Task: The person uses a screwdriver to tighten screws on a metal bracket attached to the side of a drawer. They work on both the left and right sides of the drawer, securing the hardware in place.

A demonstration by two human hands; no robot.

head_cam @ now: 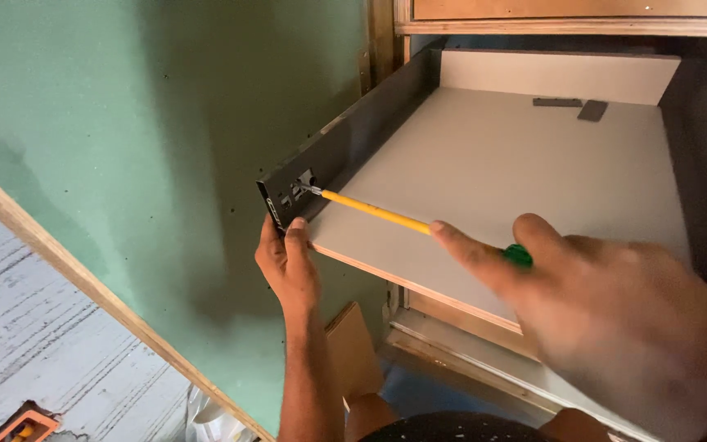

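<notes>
We see a pulled-out drawer point(493, 164) with a pale bottom panel and dark side walls. Our left hand point(288, 266) grips the front end of the left wall point(345, 151) from below, fingers curled around the edge, thumb against the outer face. Our right hand point(615, 319), blurred, is closed around the green handle point(518, 255) of a screwdriver point(378, 213); the forefinger lies stretched along the yellow shaft. The tip sits in a metal fitting point(300, 187) on the inner face of the left wall, near its front end. Two small grey parts point(574, 105) lie at the back of the drawer. A green panel point(124, 164) stands to the left.
</notes>
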